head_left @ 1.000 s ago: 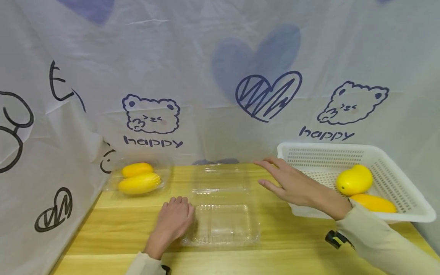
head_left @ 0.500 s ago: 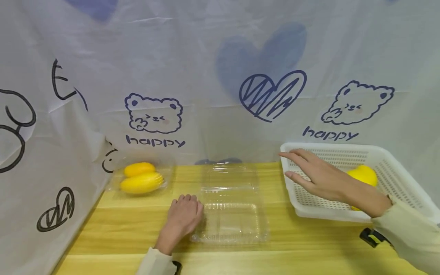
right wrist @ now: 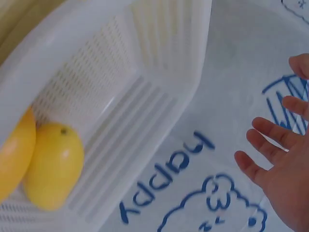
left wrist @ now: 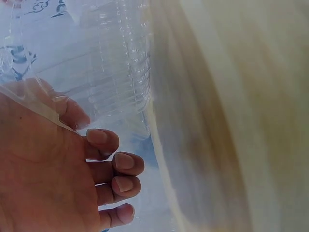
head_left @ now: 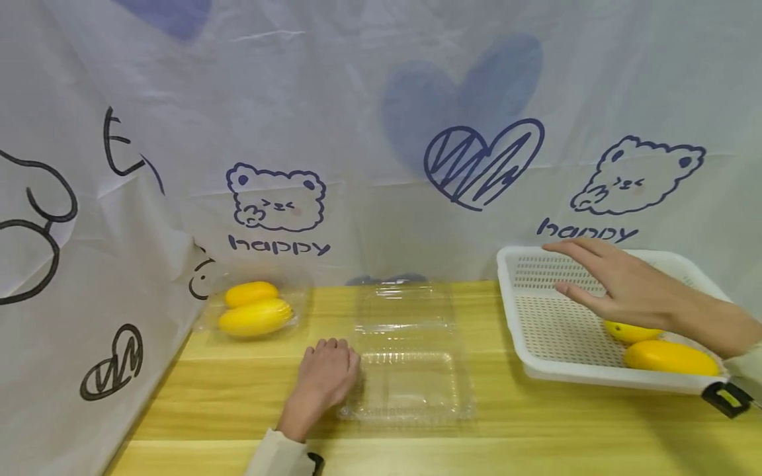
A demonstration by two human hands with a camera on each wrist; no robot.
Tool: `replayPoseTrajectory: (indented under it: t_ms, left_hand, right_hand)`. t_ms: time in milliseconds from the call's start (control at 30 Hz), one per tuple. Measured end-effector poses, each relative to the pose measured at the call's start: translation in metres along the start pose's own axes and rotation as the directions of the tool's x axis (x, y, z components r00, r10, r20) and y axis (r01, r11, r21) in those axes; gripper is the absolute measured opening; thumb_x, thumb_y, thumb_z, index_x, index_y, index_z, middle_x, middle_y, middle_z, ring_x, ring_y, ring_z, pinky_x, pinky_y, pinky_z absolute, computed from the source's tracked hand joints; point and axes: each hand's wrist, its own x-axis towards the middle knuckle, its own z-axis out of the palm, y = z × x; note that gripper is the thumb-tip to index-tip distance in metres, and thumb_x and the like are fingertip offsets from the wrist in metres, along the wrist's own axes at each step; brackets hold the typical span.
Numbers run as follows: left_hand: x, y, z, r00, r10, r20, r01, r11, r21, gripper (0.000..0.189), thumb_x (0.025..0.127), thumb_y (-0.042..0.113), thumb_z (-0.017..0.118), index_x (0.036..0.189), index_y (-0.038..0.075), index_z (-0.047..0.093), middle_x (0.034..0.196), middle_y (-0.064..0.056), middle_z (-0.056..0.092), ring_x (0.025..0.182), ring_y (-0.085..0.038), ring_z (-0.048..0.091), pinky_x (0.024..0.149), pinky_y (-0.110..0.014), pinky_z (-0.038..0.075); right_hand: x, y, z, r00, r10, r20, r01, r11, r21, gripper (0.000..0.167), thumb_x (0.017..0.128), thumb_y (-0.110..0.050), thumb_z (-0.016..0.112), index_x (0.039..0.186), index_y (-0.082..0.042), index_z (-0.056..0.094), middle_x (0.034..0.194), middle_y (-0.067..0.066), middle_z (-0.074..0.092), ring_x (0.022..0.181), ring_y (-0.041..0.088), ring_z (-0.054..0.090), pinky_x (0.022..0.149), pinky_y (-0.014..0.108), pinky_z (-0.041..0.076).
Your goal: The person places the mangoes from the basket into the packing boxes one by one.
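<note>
At the left side of an open clear plastic clamshell container (head_left: 411, 390), my left hand (head_left: 327, 373) has its fingers curled. The left wrist view shows the rim of the clear container (left wrist: 116, 63) between thumb and forefinger of that hand (left wrist: 43, 159). Over the white basket (head_left: 595, 378) my right hand (head_left: 631, 284) is spread, with nothing in it. Below it lie a yellow mango (head_left: 669, 357) and another mango (head_left: 625, 332), partly hidden by the hand. Both show in the right wrist view, one a rounded mango (right wrist: 54, 166), apart from the right hand (right wrist: 285, 159).
A second clear container (head_left: 300, 311) at the back left holds two yellow fruits (head_left: 256, 317). Behind the wooden table (head_left: 238, 396) hangs a pale printed cloth (head_left: 369, 132), which also runs down the left side.
My right hand has moved right, from beside the basket's left end to above the basket. The left hand stays at the container. The whole view shifts slightly.
</note>
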Motion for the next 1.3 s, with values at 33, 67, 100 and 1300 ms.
replayPoseTrajectory:
  t_ms: [33,67,100,1300]
  left_hand:
    - [0.0,0.001,0.0,1.0,-0.002,0.001,0.002,1.0,0.002,0.033,0.107,0.022,0.037,0.086,0.004,0.055,0.089,-0.013,0.059,0.085,-0.029,0.053,0.083,-0.051,0.045]
    - [0.0,0.001,0.001,1.0,-0.004,0.002,0.004,1.0,0.002,0.033,0.107,0.022,0.037,0.086,0.004,0.055,0.089,-0.013,0.059,0.085,-0.029,0.053,0.083,-0.051,0.045]
    - [0.0,0.002,0.001,1.0,-0.006,0.005,0.006,1.0,0.003,0.034,0.107,0.022,0.036,0.086,0.004,0.055,0.089,-0.013,0.058,0.085,-0.029,0.053,0.083,-0.05,0.045]
    - [-0.005,0.0,0.005,1.0,0.007,0.006,-0.007,1.0,-0.011,0.029,0.107,0.02,0.037,0.085,0.006,0.048,0.082,-0.01,0.05,0.077,-0.028,0.047,0.075,-0.046,0.042]
  right_hand:
    - [-0.001,0.003,-0.002,1.0,0.009,0.0,-0.009,1.0,-0.017,0.065,0.095,-0.035,0.069,0.153,-0.019,0.046,0.15,0.016,0.048,0.132,0.043,0.048,0.093,0.073,0.043]
    - [-0.002,0.007,-0.004,1.0,0.021,0.002,-0.021,0.999,-0.037,0.066,0.094,-0.036,0.07,0.153,-0.019,0.046,0.15,0.017,0.048,0.131,0.044,0.048,0.091,0.074,0.043]
    - [-0.003,0.01,-0.006,0.999,0.034,0.006,-0.033,0.998,-0.054,0.067,0.093,-0.038,0.07,0.153,-0.019,0.046,0.149,0.018,0.048,0.13,0.045,0.048,0.091,0.076,0.042]
    - [-0.037,0.13,0.009,0.856,0.384,0.345,-0.379,0.921,-0.085,0.075,0.088,-0.046,0.07,0.136,0.006,0.047,0.128,0.049,0.047,0.106,0.062,0.054,0.073,0.073,0.05]
